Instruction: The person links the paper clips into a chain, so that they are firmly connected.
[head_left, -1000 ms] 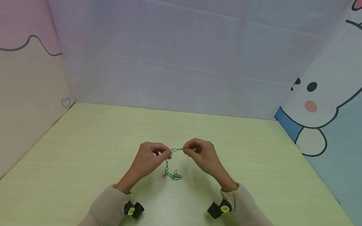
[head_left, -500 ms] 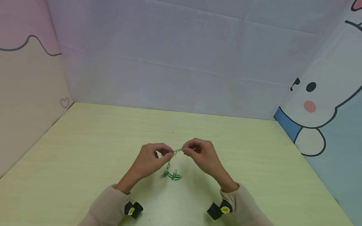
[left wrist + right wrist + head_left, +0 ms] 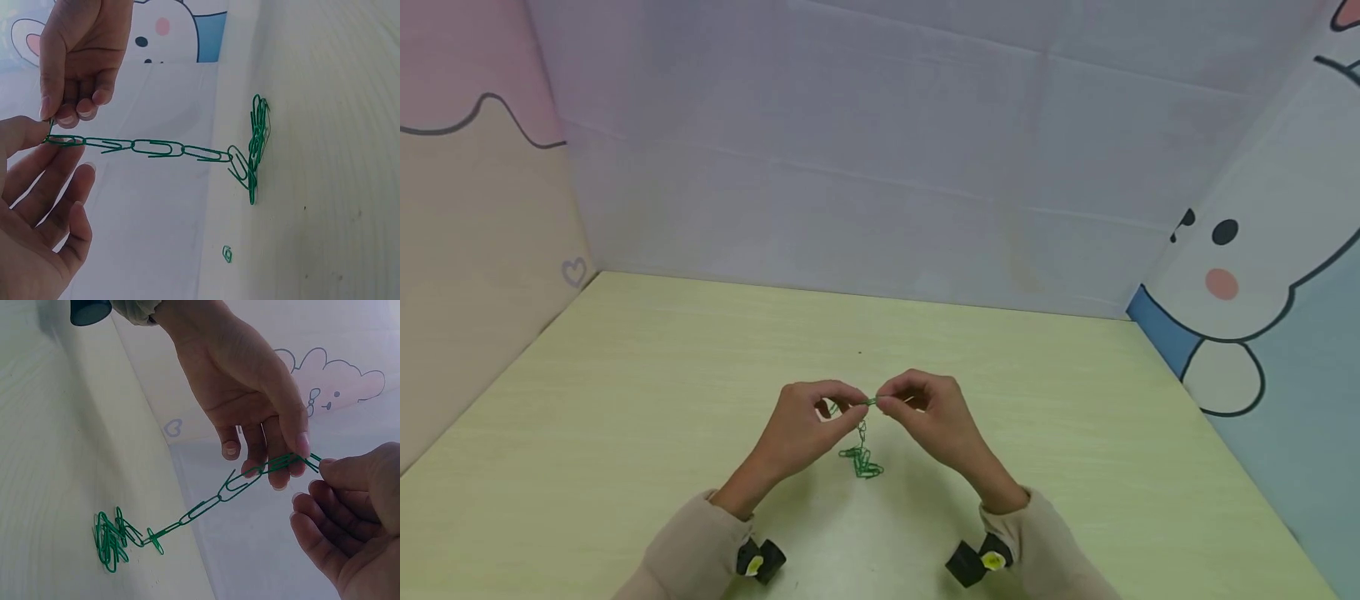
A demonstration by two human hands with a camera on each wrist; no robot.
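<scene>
A chain of green paper clips [image 3: 156,147] hangs from between the two hands. Its lower end lies as a small tangled heap [image 3: 111,540] on the table, below the hands in the head view. With thumb and forefinger, my left hand [image 3: 808,425] pinches the upper end of the chain. Close beside it, my right hand [image 3: 936,417] pinches a green paper clip [image 3: 314,462] at that same end. The fingertips nearly meet and partly hide how the clips join there. The other fingers of both hands are loosely bent.
The pale wooden table [image 3: 662,358] spreads around the hands. A fabric backdrop [image 3: 850,167] stands at its far edge, with printed panels [image 3: 1232,333] at the sides. Dark wrist-worn devices [image 3: 762,560] sit at both sleeves.
My left hand has shifted right toward my right hand, so less of the chain shows between them. The hanging part has swung right, and the heap on the table has changed shape.
</scene>
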